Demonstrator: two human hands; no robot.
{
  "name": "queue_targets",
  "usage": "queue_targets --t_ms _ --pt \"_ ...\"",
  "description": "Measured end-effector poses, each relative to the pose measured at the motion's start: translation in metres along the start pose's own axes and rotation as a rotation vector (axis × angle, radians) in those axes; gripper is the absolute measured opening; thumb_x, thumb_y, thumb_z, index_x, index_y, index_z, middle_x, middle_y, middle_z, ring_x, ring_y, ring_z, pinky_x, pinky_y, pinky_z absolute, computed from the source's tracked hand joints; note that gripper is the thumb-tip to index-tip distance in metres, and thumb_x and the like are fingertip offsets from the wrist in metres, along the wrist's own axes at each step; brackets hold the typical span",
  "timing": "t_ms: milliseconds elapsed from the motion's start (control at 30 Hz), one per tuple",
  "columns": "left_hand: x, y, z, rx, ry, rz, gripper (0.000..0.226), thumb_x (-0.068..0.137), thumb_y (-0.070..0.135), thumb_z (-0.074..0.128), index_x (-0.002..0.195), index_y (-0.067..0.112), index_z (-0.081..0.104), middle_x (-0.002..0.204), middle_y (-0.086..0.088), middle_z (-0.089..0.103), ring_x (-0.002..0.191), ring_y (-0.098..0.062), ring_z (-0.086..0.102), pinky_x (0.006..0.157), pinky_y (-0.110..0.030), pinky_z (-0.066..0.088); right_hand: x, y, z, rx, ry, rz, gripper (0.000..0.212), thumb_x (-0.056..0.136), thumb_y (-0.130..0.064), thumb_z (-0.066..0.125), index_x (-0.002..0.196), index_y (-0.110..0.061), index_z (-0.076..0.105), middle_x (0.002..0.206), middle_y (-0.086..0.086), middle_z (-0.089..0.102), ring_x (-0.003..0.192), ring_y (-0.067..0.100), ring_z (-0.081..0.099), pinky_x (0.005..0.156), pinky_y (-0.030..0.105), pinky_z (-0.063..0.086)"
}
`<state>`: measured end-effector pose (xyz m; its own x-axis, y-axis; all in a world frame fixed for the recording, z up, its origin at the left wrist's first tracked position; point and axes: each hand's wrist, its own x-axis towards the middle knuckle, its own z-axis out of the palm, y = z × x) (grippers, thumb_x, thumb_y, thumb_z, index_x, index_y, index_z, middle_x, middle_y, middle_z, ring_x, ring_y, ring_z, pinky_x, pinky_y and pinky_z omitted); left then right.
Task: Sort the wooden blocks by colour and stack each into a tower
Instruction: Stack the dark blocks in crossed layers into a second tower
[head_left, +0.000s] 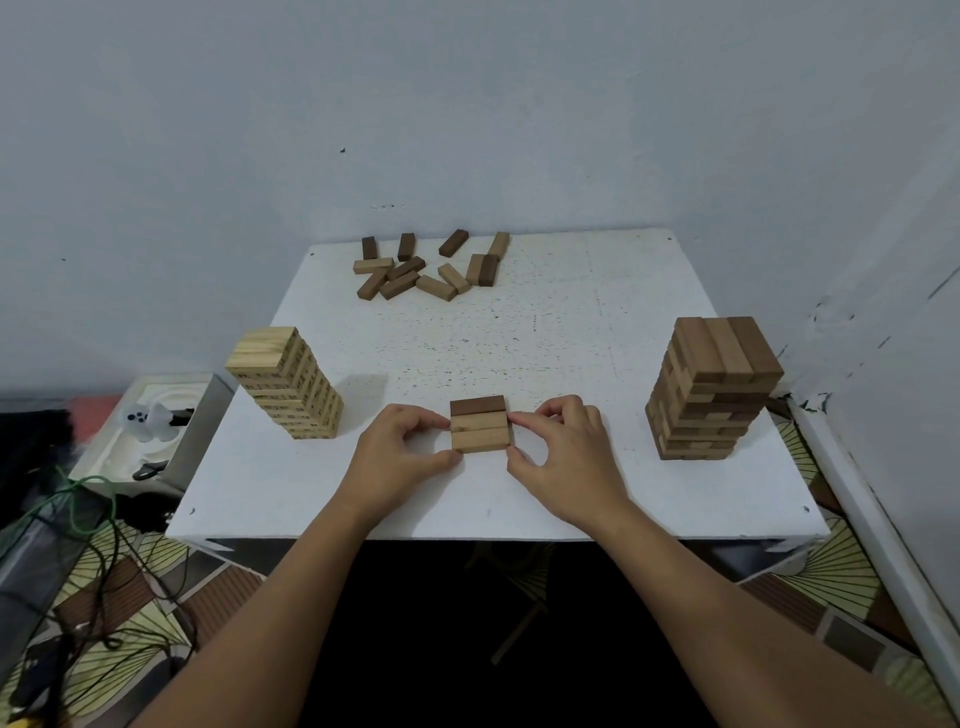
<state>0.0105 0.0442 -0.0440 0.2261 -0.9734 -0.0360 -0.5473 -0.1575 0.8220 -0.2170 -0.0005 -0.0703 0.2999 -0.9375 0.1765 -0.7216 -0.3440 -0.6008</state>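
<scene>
Three wooden blocks (480, 425) lie side by side near the front middle of the white table (571, 322); the far one is darker brown. My left hand (397, 457) pinches their left ends with thumb and fingers. My right hand (563, 452) pinches their right ends the same way. A tall light-wood tower (285, 382) stands at the left. A brown tower (714, 389) of medium and darker blocks stands at the right. Several loose blocks (428, 267), light and dark, lie scattered at the far edge.
A wall rises close behind and to the right of the table. Left of the table sits a white moulded tray (150, 431) with small items. Cables (93, 545) trail over the patterned floor at the lower left.
</scene>
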Motion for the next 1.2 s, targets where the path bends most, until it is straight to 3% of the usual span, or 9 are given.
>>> queue_targets --t_ms 100,200,300,367,533,733,967,1200 --pt "0.000 0.002 0.000 0.003 -0.011 -0.017 0.048 0.074 0.022 0.091 0.117 0.028 0.071 0.117 0.011 0.062 0.107 0.006 0.056 0.089 -0.008 0.042 0.001 -0.002 -0.003 -0.007 -0.033 0.028 0.056 0.092 -0.047 0.064 0.145 -0.037 0.054 0.124 -0.009 0.041 0.115 0.013 0.035 0.107 0.029 0.034" --pt "0.005 0.003 -0.003 0.008 -0.074 -0.037 0.069 0.072 0.024 0.094 0.132 0.028 0.061 0.121 0.007 0.060 0.113 -0.004 0.057 0.100 -0.025 0.047 0.005 -0.004 -0.007 0.005 -0.071 0.063 0.063 0.091 -0.046 0.067 0.151 -0.037 0.047 0.128 -0.006 0.040 0.120 0.016 0.035 0.111 0.032 0.032" --pt "0.015 0.011 -0.011 0.049 -0.226 -0.088 0.097 0.066 0.029 0.098 0.147 0.032 0.045 0.123 0.007 0.054 0.114 -0.007 0.054 0.093 -0.024 0.045 0.013 -0.009 -0.015 0.020 -0.163 0.097 0.074 0.089 -0.045 0.070 0.155 -0.040 0.037 0.133 -0.003 0.037 0.126 0.020 0.034 0.109 0.032 0.028" --pt "0.023 0.017 -0.015 0.094 -0.296 -0.101 0.102 0.065 0.031 0.099 0.150 0.033 0.042 0.122 0.005 0.053 0.111 -0.008 0.054 0.087 -0.023 0.045 0.022 -0.012 -0.023 -0.001 -0.252 0.107 0.081 0.088 -0.046 0.071 0.157 -0.042 0.030 0.137 -0.002 0.036 0.130 0.021 0.031 0.110 0.033 0.025" --pt "0.037 0.024 -0.022 0.215 -0.364 -0.092 0.097 0.064 0.036 0.099 0.148 0.033 0.050 0.117 0.006 0.056 0.104 -0.010 0.056 0.087 -0.027 0.048 0.042 -0.017 -0.036 -0.076 -0.432 0.107 0.091 0.084 -0.044 0.073 0.158 -0.047 0.021 0.139 -0.001 0.032 0.133 0.022 0.027 0.101 0.031 0.020" --pt "0.043 0.027 -0.022 0.253 -0.374 -0.087 0.083 0.066 0.035 0.098 0.140 0.034 0.059 0.113 0.005 0.057 0.099 -0.012 0.057 0.084 -0.028 0.046 0.052 -0.023 -0.041 -0.130 -0.521 0.100 0.079 0.084 -0.042 0.072 0.152 -0.052 0.033 0.128 -0.004 0.029 0.126 0.020 0.029 0.096 0.029 0.021" --pt "0.041 0.030 -0.021 0.325 -0.349 -0.005 0.073 0.066 0.042 0.097 0.131 0.036 0.064 0.110 0.006 0.057 0.096 -0.014 0.057 0.083 -0.030 0.047 0.052 -0.026 -0.040 -0.128 -0.477 0.083 0.069 0.079 -0.040 0.075 0.140 -0.051 0.046 0.126 -0.005 0.033 0.120 0.017 0.031 0.094 0.030 0.024" --pt "0.033 0.037 -0.033 0.326 -0.207 0.131 0.068 0.068 0.041 0.093 0.129 0.039 0.063 0.107 0.006 0.055 0.094 -0.011 0.057 0.077 -0.028 0.047 0.055 -0.045 -0.051 -0.163 -0.357 -0.055 0.074 0.073 -0.039 0.079 0.141 -0.038 0.049 0.125 -0.002 0.037 0.120 0.023 0.034 0.102 0.039 0.042"
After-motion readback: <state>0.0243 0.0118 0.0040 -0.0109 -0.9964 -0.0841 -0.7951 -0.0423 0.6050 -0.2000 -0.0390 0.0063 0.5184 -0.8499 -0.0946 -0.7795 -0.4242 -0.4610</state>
